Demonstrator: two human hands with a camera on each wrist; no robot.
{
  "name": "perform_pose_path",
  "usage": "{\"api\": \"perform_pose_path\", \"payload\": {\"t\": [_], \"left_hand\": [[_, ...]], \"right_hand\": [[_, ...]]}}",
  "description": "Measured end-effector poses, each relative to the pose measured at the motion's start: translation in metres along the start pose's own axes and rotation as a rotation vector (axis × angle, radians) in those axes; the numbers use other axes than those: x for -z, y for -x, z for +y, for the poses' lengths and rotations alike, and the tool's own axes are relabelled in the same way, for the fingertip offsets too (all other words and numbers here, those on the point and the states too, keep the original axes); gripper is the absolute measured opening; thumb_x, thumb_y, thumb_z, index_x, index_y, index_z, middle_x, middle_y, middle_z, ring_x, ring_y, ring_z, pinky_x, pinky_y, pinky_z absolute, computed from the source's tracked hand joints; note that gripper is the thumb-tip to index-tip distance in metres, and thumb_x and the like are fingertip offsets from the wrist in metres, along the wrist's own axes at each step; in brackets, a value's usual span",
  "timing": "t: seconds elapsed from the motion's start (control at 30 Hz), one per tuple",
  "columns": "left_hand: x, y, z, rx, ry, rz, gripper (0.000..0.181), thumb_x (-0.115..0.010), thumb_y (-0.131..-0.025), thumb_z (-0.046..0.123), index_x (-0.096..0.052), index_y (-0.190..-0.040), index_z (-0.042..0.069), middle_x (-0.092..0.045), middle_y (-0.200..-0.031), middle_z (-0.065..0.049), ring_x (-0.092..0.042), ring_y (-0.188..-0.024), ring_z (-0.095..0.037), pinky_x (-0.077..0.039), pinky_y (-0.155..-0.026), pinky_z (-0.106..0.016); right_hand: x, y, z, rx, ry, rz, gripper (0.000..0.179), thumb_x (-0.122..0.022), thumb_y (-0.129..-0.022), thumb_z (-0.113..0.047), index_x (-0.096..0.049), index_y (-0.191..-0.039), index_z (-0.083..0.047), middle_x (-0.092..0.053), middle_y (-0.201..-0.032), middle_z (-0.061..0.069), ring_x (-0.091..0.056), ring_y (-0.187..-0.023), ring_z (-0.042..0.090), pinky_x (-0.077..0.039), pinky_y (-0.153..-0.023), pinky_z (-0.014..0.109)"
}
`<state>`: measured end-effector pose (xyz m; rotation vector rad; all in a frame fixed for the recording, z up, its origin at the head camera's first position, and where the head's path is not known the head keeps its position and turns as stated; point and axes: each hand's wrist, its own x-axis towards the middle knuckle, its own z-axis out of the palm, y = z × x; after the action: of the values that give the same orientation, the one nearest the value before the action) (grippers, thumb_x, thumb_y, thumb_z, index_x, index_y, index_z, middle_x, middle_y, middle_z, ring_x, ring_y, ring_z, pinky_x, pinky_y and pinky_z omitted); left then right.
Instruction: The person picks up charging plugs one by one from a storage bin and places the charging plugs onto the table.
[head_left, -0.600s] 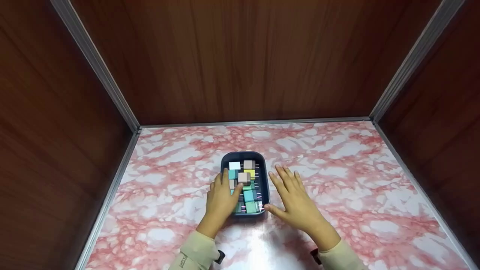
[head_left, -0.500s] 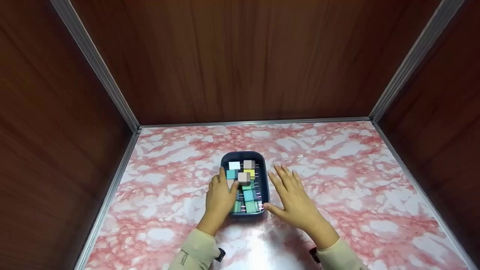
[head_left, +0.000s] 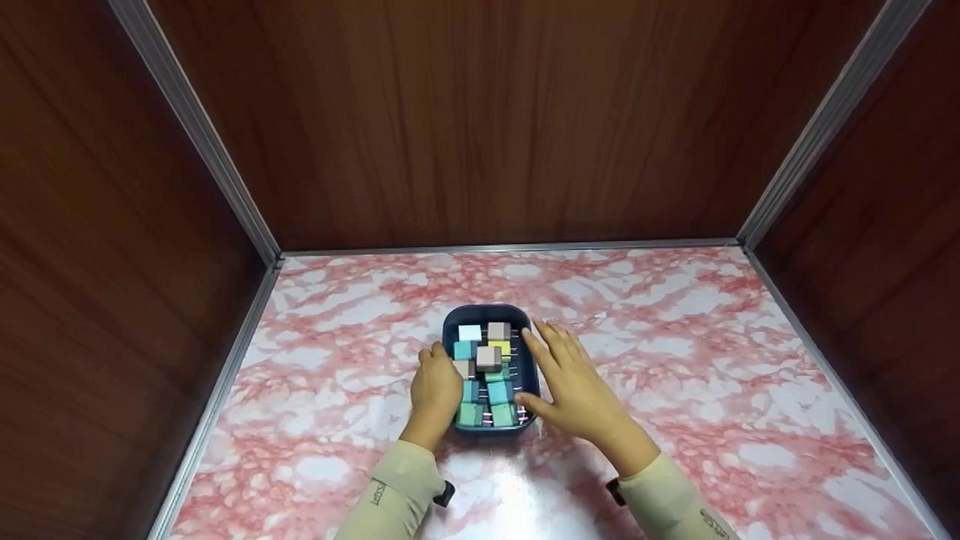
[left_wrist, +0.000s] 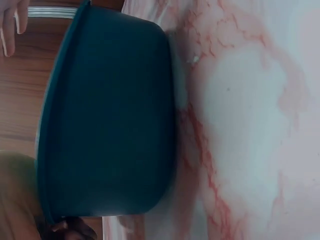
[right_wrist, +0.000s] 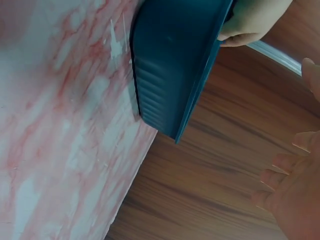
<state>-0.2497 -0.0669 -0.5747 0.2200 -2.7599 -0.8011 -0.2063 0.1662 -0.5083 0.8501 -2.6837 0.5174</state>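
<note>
Head view. A dark blue tub [head_left: 527, 358] sits mid-table on pink marbled top [head_left: 675, 390], packed with small coloured blocks [head_left: 488, 356]: white, tan, teal, yellow, green. Thin pink-white marks between blocks, too small to identify. Left hand [head_left: 436, 391] against the tub's left rim, fingers curled over the edge; fingertips hidden inside, so whether they pinch a block cannot be told. Right hand [head_left: 571, 382] lies along the right rim, fingers straight and loosely spread, thumb at the near right corner. Cream sleeves [head_left: 397, 491] cut off at the bottom edge. Brown wood walls [head_left: 480, 120] on three sides.

Left wrist view. Picture turned sideways. Tub wall [left_wrist: 110, 120] fills the frame, blocks hidden. The hand is a blurred patch [left_wrist: 20, 200] at lower left; grip unreadable. Fingertips of the other hand [left_wrist: 12, 22] cut off at top left.

Right wrist view. Tub [right_wrist: 175, 65] from outside, ribbed low on the wall. Right fingers [right_wrist: 287, 185] open, clear of it here. Left hand [right_wrist: 252, 20] curls over the far rim.
</note>
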Motion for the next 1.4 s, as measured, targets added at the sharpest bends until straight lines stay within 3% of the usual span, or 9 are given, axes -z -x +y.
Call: {"api": "perform_pose_path", "payload": {"t": [0.43,0.8,1.03,1.4], "left_hand": [[-0.009,0.002,-0.001,0.035,-0.047,0.005,0.045,-0.05,-0.098,0.004,-0.053,-0.142,-0.002,-0.067,-0.115,-0.024,-0.072,-0.087,-0.039,-0.057,-0.072,-0.055],[-0.01,0.0,-0.009,0.062,-0.112,-0.014,0.053,-0.055,-0.095,0.006,-0.052,-0.147,0.002,-0.074,-0.086,-0.014,-0.071,-0.072,-0.031,-0.055,-0.06,-0.05],[-0.008,-0.001,-0.012,0.106,-0.144,-0.048,0.059,-0.06,-0.093,0.008,-0.049,-0.15,0.006,-0.073,-0.082,-0.012,-0.069,-0.069,-0.029,-0.053,-0.057,-0.048],[-0.01,-0.002,-0.001,0.086,-0.175,-0.051,0.057,-0.059,-0.094,0.008,-0.049,-0.151,0.007,-0.072,-0.077,-0.011,-0.069,-0.066,-0.027,-0.054,-0.057,-0.047]], "right_hand": [[-0.014,-0.017,0.006,-0.022,-0.024,-0.05,0.097,-0.077,-0.088,-0.047,-0.025,-0.163,-0.015,-0.026,-0.168,0.014,-0.025,-0.154,0.037,-0.021,-0.123,0.057],[-0.035,-0.028,0.012,-0.058,-0.044,-0.116,0.095,-0.076,-0.089,-0.045,-0.024,-0.163,-0.016,-0.028,-0.167,0.014,-0.027,-0.153,0.036,-0.019,-0.124,0.052],[-0.044,-0.036,0.009,-0.051,-0.057,-0.141,0.095,-0.077,-0.089,-0.044,-0.025,-0.163,-0.015,-0.03,-0.166,0.016,-0.032,-0.151,0.039,-0.025,-0.122,0.055],[-0.052,-0.041,0.019,-0.03,-0.06,-0.138,0.089,-0.078,-0.09,-0.039,-0.032,-0.159,-0.007,-0.038,-0.161,0.018,-0.037,-0.147,0.038,-0.029,-0.12,0.053]]}}
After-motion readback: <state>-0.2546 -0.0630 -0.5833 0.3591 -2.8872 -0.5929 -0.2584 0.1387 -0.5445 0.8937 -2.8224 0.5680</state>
